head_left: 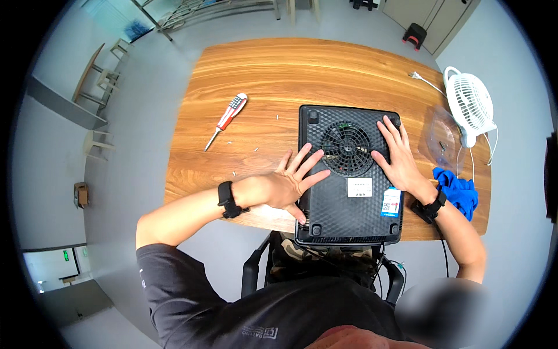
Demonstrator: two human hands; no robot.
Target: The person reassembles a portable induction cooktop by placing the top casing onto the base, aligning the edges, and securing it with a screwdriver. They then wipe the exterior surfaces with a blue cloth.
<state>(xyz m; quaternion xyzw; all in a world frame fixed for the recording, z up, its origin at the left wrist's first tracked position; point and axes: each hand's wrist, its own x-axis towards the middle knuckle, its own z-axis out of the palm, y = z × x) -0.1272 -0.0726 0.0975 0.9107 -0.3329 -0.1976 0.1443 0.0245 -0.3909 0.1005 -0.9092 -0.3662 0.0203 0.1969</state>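
Observation:
A black induction cooker (pixel 337 212) lies underside up near the table's front edge, with a round fan grille (pixel 347 149), rubber feet at the corners and two stickers on it. My left hand (pixel 282 185) rests on its left side, fingers spread toward the grille and thumb at the lower left edge. On the right side, my right hand (pixel 401 160) lies flat with the fingers apart, pointing to the far right corner. Neither hand holds anything. To the left lies a screwdriver (pixel 228 119) with a red and white handle, its tip toward me.
Several small screws (pixel 256 149) are scattered between screwdriver and cooker. At the right stand a white fan (pixel 469 104) with its cord and a clear plastic container (pixel 440 136) with small parts. A blue cloth (pixel 458 192) lies beside my right wrist. The wooden table (pixel 261 64) bears everything.

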